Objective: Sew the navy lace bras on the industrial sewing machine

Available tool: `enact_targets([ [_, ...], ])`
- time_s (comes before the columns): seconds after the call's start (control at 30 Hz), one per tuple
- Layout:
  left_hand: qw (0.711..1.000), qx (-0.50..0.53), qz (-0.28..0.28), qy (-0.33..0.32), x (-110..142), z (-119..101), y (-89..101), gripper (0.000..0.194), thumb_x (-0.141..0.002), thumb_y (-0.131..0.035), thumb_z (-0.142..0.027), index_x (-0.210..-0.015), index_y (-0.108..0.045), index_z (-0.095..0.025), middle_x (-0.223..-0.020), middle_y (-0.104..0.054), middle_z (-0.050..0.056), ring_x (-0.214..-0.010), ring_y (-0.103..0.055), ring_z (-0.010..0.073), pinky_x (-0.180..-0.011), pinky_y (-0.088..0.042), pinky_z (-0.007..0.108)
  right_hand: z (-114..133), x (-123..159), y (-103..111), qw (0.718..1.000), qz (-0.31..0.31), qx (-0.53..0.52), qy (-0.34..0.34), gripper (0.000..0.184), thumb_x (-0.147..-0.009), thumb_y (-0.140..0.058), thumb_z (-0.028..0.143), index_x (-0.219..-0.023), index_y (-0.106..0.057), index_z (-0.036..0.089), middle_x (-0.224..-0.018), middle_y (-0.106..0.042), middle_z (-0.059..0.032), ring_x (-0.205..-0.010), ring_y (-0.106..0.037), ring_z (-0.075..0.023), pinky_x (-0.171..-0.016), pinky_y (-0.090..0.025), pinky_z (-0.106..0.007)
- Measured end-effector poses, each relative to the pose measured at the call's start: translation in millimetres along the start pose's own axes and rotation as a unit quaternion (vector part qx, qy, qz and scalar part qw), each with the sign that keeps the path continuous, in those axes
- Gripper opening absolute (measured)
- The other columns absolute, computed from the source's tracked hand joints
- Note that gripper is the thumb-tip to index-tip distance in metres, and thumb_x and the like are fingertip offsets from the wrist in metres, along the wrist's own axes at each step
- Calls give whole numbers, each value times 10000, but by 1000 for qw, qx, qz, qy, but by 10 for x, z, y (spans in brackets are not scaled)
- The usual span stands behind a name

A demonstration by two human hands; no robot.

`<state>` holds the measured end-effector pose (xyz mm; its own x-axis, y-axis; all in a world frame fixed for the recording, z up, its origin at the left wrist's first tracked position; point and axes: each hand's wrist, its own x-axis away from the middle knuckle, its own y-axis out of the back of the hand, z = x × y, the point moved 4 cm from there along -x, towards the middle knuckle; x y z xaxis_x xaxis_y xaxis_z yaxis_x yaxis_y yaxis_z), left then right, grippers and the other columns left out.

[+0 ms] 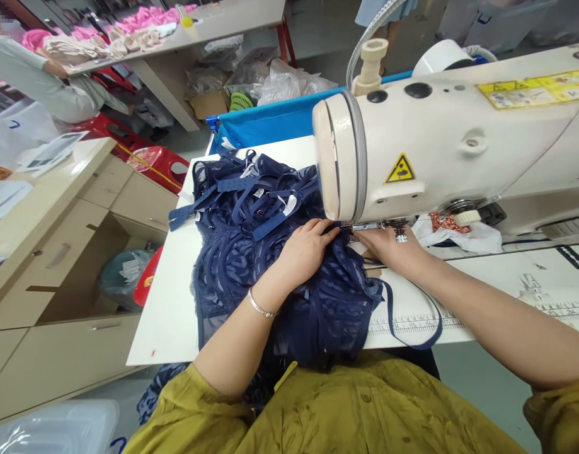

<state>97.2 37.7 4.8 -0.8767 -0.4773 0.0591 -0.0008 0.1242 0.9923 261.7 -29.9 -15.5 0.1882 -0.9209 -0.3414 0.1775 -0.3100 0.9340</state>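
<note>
- The one view looks from the wearer's head; it faces forward and down, over the olive shirt (365,410) at six o'clock;
- it sits close above the left hand (310,249) and right hand (388,246), near centre; the sewing machine (426,139) looms near from two o'clock;
- its wide field reaches drawers (57,252) at nine o'clock; a farther table (223,25) at eleven.

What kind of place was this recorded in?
Probably a garment workshop: an industrial sewing machine stands over a pile of navy lace garments, and a long table behind holds heaps of pink fabric.
</note>
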Motion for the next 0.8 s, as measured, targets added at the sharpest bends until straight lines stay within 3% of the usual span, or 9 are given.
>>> enact_targets([
  [0.23, 1000, 5, -3, -6, 9, -1, 14, 481, -954, -412, -74, -1405, -546, -174, -1436, -529, 112, -1300, -482, 254, -1068, -457, 409, -7, 9, 0, 999, 2, 34, 5, 323, -996, -431, 197, -1160, -705, 246, -901, -741, -56, -843, -673, -239, -940, -510, -401],
  [0.5, 1000, 4, -3, -2, 10, 6, 1, 489, -956, -409, -77, -1413, -538, -192, -1458, -513, 104, -1322, -466, 253, -1069, -455, 410, 24, -2, 30, 998, -1, 60, 12, 389, -995, -395, 155, -1245, -666, 280, -1008, -737, -47, -784, -660, -222, -878, -523, -394],
  [0.8, 1000, -5, -6, 2, 16, 0, -1, 483, -961, -403, -91, -1410, -539, -207, -1396, -554, 107, -1308, -482, 240, -1051, -469, 395, -30, 20, -27, 1000, -17, -23, -11, 318, -997, -485, 259, -1256, -667, 290, -922, -747, -61, -831, -676, -241, -863, -523, -374],
])
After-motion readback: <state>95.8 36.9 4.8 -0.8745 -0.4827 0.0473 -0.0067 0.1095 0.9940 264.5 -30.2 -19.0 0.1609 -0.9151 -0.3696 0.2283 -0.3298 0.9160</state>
